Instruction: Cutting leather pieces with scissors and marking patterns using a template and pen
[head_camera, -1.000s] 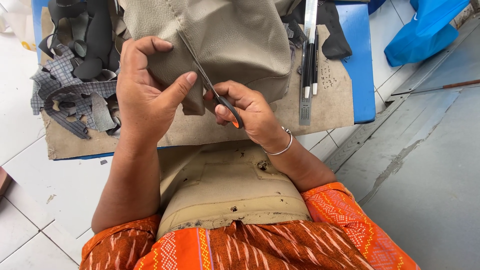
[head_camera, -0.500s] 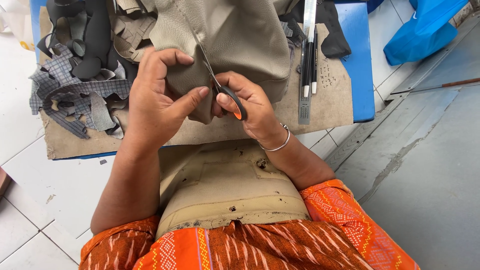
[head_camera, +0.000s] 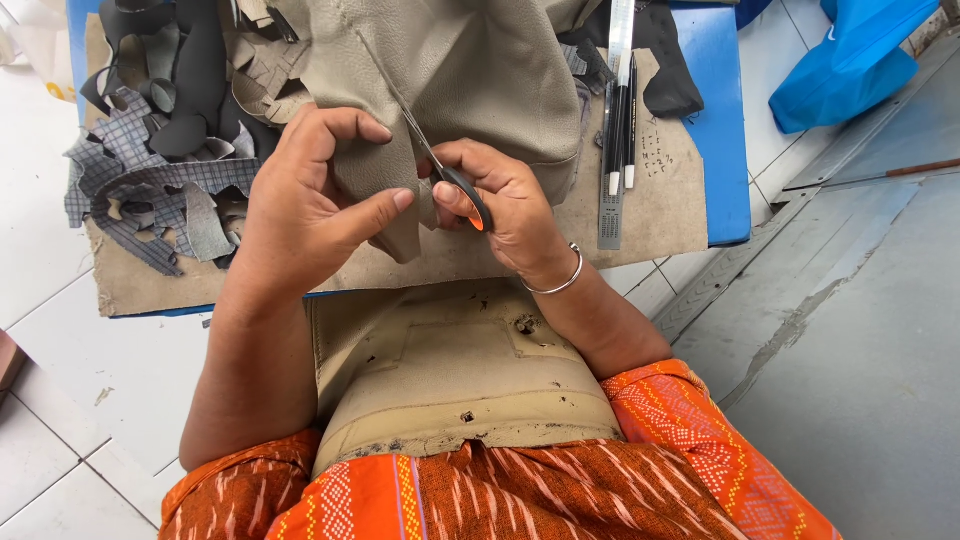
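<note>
left hand (head_camera: 310, 200) pinches grainy taupe leather sheet (head_camera: 470, 80) | right hand (head_camera: 505, 205) grips slim orange-handled scissors (head_camera: 430, 160)

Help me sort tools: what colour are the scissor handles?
Black with orange, on the scissors, head view.

Orange patterned sleeves (head_camera: 700, 440), silver bangle (head_camera: 560, 285)

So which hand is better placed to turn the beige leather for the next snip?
Probably the left hand: its fingers already pinch the beige leather beside the blades. The right hand is busy gripping the scissors.
</note>
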